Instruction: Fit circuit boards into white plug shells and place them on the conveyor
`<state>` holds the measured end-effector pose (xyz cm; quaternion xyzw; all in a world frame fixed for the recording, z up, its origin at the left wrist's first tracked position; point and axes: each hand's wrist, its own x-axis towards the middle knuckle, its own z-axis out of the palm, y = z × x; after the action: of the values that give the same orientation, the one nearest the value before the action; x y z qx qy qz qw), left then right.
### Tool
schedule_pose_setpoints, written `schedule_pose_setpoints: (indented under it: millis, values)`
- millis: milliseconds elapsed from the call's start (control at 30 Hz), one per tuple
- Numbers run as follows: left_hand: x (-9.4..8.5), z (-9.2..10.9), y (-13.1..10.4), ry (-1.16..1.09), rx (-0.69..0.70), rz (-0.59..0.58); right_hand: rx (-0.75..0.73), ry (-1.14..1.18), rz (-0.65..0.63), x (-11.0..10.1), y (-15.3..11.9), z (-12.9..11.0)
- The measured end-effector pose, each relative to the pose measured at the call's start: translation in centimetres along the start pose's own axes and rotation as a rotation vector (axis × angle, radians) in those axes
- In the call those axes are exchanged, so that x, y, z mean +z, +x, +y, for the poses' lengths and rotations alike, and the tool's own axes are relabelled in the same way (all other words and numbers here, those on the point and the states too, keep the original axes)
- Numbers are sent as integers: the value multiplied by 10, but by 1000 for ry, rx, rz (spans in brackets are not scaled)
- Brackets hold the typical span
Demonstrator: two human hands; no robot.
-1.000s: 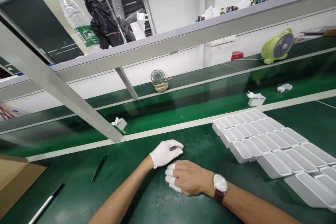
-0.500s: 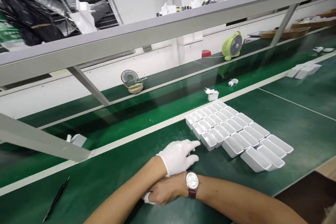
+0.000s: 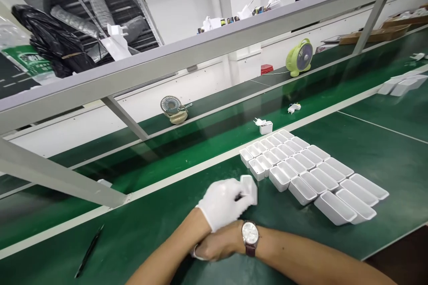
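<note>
My left hand [image 3: 224, 202], in a white glove, is closed on a white plastic casing [image 3: 250, 189], open-topped and box-shaped, tilted just above the green bench [image 3: 187, 207]. Its fingers point right, towards a block of similar white casings [image 3: 302, 164] standing in tight rows, open ends up. Crossed beneath the left wrist is my right hand [image 3: 217, 242], bare, with a watch [image 3: 250, 233] on its wrist. The right fingers are curled round something white whose kind is mostly hidden.
A black pen-like tool [image 3: 89, 251] lies at the left. Behind a pale rail runs a green belt [image 3: 187, 160] carrying white plug adapters [image 3: 265, 126]. Beyond stand a small fan [image 3: 174, 109] and a green fan [image 3: 300, 58]. A shelf beam [image 3: 187, 51] and slanting posts [image 3: 63, 171] cross the view.
My left hand has taken a casing from the near left edge of the block and drawn it away. The right hand stays beneath, curled. The view has shifted slightly.
</note>
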<state>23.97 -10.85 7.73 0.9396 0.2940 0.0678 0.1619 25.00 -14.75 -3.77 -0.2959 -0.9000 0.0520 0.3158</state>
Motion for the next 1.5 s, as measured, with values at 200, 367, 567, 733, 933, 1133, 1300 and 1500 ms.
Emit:
schedule_pose_setpoints:
  millis: [200,367,567,733,933,1133,1300,1500]
  values:
    - [-21,-97,-65,74,-364,382,-323,-169,-63,-26,-1,5]
    - [-9,-138,-115,30,-409,532,-259,-162,-71,-23,-1,3]
    - [11,-141,-128,-136,-591,628,-230,-67,-70,-20,-4,2]
    - [13,-141,-122,-535,-639,444,-216,-14,-63,-19,-6,-1]
    - [13,-140,-126,-566,-668,362,-158,45,-103,-12,-10,-4]
    - [14,-140,-130,-515,-578,393,-138,73,-85,-6,-20,-4]
    - [12,-142,-130,-513,-560,390,-142,50,-87,-12,-14,-2]
    - [17,-153,-127,-549,-531,414,-201,-71,-204,-24,3,4]
